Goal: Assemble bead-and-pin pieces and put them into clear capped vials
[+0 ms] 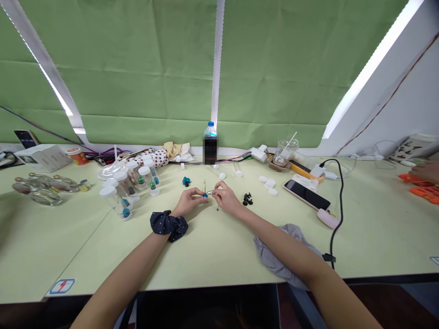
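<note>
My left hand [190, 201], a dark dotted scrunchie on its wrist, pinches a small blue piece [205, 195]. A thin dark stem [205, 184] stands up from that piece. From the right, my right hand [226, 198] closes thumb and forefinger on a thin metallic bit beside the stem; its exact kind is too small to make out. Just below the right fingers lies a tiny dark part [217, 209] on the table. Beyond the left hand sits a cluster of blue pieces [186, 181]. Several small black pieces [247, 199] lie right of my right hand.
Clear white-capped tubes [117, 204] with blue or green pieces stand at left. White caps [270, 183], a phone [306, 194] and a black cable [340, 201] lie at right. A bottle [210, 144] stands behind. Another person's hand [427, 172] is near orange-handled scissors [423, 193].
</note>
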### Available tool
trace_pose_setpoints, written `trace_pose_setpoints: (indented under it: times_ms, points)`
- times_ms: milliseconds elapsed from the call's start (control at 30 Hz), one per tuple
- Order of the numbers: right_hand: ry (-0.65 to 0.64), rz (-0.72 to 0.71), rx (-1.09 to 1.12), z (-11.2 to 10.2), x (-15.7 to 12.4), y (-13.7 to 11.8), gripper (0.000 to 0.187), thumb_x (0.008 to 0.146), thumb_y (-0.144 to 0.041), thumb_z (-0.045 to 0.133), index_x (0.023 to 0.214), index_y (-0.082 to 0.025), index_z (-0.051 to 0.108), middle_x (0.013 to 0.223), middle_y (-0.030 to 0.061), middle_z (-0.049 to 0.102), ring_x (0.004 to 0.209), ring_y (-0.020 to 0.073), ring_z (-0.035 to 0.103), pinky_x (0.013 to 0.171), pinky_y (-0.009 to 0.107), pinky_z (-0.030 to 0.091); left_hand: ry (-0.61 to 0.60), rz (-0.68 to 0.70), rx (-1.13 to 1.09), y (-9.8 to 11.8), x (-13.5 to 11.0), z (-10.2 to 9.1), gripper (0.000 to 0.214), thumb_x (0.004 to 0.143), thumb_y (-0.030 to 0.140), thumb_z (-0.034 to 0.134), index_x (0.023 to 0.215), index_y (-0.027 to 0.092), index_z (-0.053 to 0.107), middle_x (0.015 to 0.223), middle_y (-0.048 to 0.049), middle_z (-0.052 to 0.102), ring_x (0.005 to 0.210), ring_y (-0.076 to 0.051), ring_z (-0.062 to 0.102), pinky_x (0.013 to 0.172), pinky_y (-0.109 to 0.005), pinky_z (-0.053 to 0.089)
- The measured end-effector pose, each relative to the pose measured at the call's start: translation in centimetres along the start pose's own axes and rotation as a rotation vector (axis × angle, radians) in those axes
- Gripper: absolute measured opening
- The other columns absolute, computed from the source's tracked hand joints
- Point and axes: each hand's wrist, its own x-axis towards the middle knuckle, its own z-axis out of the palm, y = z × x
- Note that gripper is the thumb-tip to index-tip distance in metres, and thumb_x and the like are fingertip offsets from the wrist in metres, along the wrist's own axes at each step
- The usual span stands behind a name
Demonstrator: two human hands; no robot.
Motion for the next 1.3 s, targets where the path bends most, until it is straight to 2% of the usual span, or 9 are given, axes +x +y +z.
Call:
trace_pose_setpoints:
  times_ms: [200, 400, 533, 667, 833, 1000, 1167, 1300]
  points:
    - [-0.001, -0.010, 0.015, 0.1, 0.2, 0.0, 0.018, 0.085, -0.014, 0.051, 0.091, -0.017, 0.067, 0.089, 0.0055, 0.056, 0.077, 0.0138, 0.056, 0.072, 0.025, 0.045, -0.005, 0.003, -0.008, -0.2, 0.1, -0.2, 0.030, 0.059, 0.027, 0.078, 0.078, 0.014, 0.060, 0.080, -0.0046, 0.069, 0.074, -0.024, 0.069, 0.076, -0.039, 0.052]
    - [-0.035, 0.000, 0.010, 0.1, 0.3, 0.0, 0.021, 0.086, -0.010, 0.049, 0.092, -0.016, 0.068, 0.081, 0.0053, 0.060, 0.068, 0.0119, 0.057, 0.066, 0.022, 0.044, 0.000, 0.007, -0.010, -0.2, 0.1, -0.1, 0.032, 0.056, 0.030, 0.079, 0.078, 0.013, 0.061, 0.082, -0.0057, 0.070, 0.075, -0.025, 0.069, 0.076, -0.041, 0.052]
    - [-0.027, 0.028, -0.010, 0.1, 0.1, 0.0, 0.019, 0.085, -0.014, 0.051, 0.091, -0.020, 0.069, 0.080, 0.0048, 0.063, 0.072, 0.0139, 0.058, 0.067, 0.023, 0.042, -0.003, 0.019, -0.007, -0.2, 0.1, -0.1, 0.032, 0.057, 0.030, 0.079, 0.078, 0.014, 0.061, 0.082, -0.0060, 0.070, 0.075, -0.025, 0.069, 0.076, -0.041, 0.052]
    - [0.022, 0.069, 0.143, 0.3, 0.1, 0.0, 0.016, 0.084, -0.015, 0.052, 0.085, -0.019, 0.067, 0.078, 0.0036, 0.065, 0.073, 0.0139, 0.059, 0.069, 0.023, 0.042, -0.004, 0.020, 0.003, -0.2, 0.1, -0.1, 0.033, 0.057, 0.030, 0.079, 0.079, 0.013, 0.061, 0.082, -0.0065, 0.071, 0.075, -0.025, 0.069, 0.077, -0.041, 0.051]
    - [0.004, 0.247, 0.383, 0.6, 0.1, 0.0, 0.009, 0.081, -0.025, 0.055, 0.079, -0.017, 0.060, 0.061, -0.0023, 0.060, 0.046, 0.0090, 0.050, 0.051, 0.021, 0.040, -0.001, 0.014, 0.001, -0.2, 0.1, -0.1, 0.034, 0.055, 0.030, 0.080, 0.079, 0.013, 0.061, 0.082, -0.0071, 0.071, 0.075, -0.024, 0.069, 0.076, -0.041, 0.052]
    - [0.011, 0.250, 0.217, 0.2, 0.0, -0.5, 0.013, 0.081, -0.031, 0.057, 0.076, -0.019, 0.058, 0.064, -0.0020, 0.061, 0.051, 0.0096, 0.050, 0.055, 0.021, 0.037, -0.009, 0.018, 0.001, -0.4, 0.2, -0.2, 0.032, 0.057, 0.029, 0.079, 0.079, 0.013, 0.061, 0.083, -0.0071, 0.070, 0.075, -0.024, 0.069, 0.076, -0.041, 0.052]
    - [-0.021, 0.171, -0.034, -0.2, -0.2, -1.2, 0.011, 0.087, -0.026, 0.050, 0.082, -0.021, 0.058, 0.076, 0.0004, 0.063, 0.067, 0.0127, 0.055, 0.062, 0.022, 0.035, -0.021, 0.015, 0.013, -0.3, 0.1, -0.1, 0.032, 0.057, 0.028, 0.079, 0.080, 0.013, 0.061, 0.083, -0.0065, 0.071, 0.076, -0.024, 0.069, 0.078, -0.042, 0.051]
    - [-0.050, 0.131, -0.130, -0.2, -0.2, -1.3, 0.015, 0.090, -0.025, 0.044, 0.085, -0.021, 0.058, 0.084, 0.0017, 0.059, 0.074, 0.0130, 0.055, 0.063, 0.021, 0.034, -0.020, 0.008, 0.013, 0.0, 0.0, 0.0, 0.032, 0.057, 0.028, 0.079, 0.080, 0.013, 0.061, 0.082, -0.0065, 0.071, 0.075, -0.024, 0.069, 0.079, -0.043, 0.051]
